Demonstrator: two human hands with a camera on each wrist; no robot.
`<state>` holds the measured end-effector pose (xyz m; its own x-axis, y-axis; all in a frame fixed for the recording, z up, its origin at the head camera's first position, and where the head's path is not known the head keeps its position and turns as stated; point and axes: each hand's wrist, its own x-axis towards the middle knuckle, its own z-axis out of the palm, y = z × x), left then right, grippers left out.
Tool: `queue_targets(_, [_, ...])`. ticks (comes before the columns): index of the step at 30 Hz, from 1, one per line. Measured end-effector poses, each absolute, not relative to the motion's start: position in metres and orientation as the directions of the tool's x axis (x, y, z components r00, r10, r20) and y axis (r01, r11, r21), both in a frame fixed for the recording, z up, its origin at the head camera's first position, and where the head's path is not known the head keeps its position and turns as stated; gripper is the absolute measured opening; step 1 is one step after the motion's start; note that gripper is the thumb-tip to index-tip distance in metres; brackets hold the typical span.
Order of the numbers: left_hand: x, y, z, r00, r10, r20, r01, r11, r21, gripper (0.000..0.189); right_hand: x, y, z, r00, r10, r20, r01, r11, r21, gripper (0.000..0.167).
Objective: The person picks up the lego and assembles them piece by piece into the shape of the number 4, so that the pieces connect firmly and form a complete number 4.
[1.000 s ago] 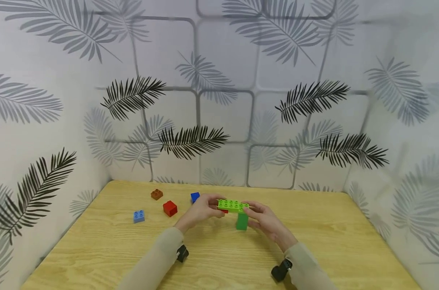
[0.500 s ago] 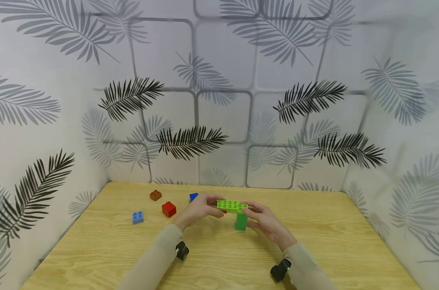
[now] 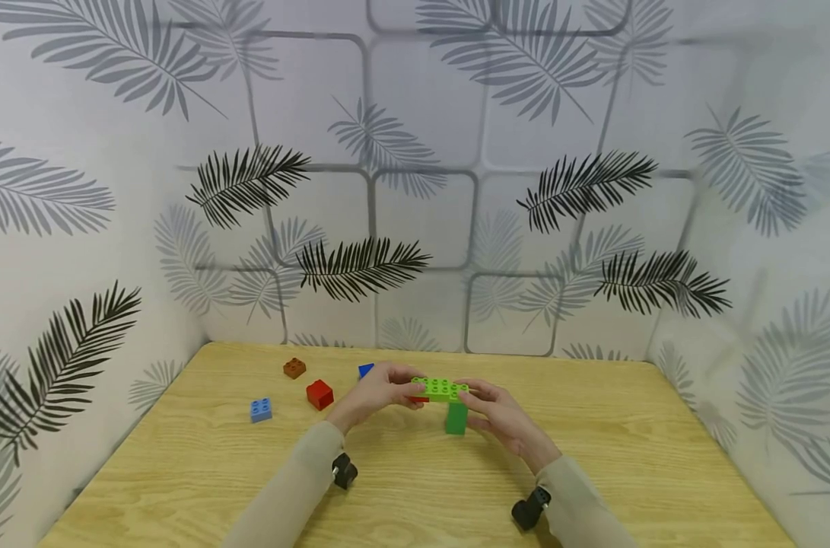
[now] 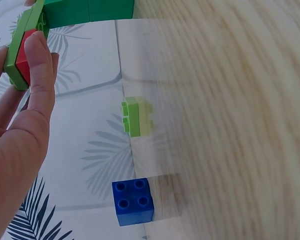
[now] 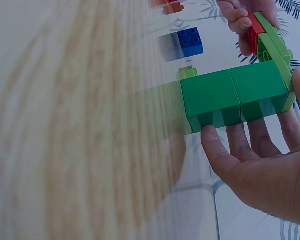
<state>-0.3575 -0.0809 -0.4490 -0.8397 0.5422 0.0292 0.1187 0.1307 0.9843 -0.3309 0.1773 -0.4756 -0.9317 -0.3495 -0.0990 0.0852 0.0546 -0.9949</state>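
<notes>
A long lime-green brick [image 3: 438, 390] lies level above a wooden table [image 3: 606, 449], its right end resting on a column of two dark green blocks [image 3: 457, 418] that stands upright on the tabletop. Beneath its left end sits a red piece [image 4: 25, 57]. The left hand [image 3: 376, 394] is partly closed, pinching this end between thumb and fingers, with one finger across the red piece. The right hand [image 3: 500, 415] is also partly closed: its thumb and fingers hold the long brick's right end, and further fingertips touch the side of the column.

Surroundings: a dark blue brick [image 4: 134, 202] stands behind the left hand, which covers part of it in the head view. A small lime brick [image 4: 134, 117], seen in both wrist views, lies between the blue brick and the column. To the left, clear of both hands, are a red block [image 3: 319, 395], a light blue brick [image 3: 261, 411] and a brown brick [image 3: 294, 368]. A leaf-patterned wall [image 3: 428, 84] rises behind.
</notes>
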Motion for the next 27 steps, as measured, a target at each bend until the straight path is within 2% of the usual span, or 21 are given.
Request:
queue_targets(11, [-0.358, -0.079, -0.445, -0.841, 0.539, 0.035, 0.134, 0.144, 0.98, 0.03, -0.331, 0.178, -0.476, -0.931, -0.352, -0.1, 0.089, 0.048, -0.995, 0.061])
queue_targets(17, [-0.359, -0.084, -0.445, -0.836, 0.548, 0.026, 0.173, 0.218, 0.96, 0.033, -0.331, 0.179, -0.476, -0.928, -0.357, -0.102, 0.092, 0.046, -0.995, 0.062])
queue_targets(21, [-0.362, -0.09, -0.447, -0.848, 0.53, 0.024, 0.181, 0.246, 0.952, 0.038, -0.33, 0.179, -0.476, -0.925, -0.366, -0.105, 0.096, 0.041, -0.995, 0.063])
queue_targets(27, [-0.367, -0.094, -0.45, -0.884, 0.464, 0.045, 0.193, 0.275, 0.942, 0.03, -0.331, 0.18, -0.475, -0.923, -0.373, -0.098, 0.09, 0.038, -0.995, 0.063])
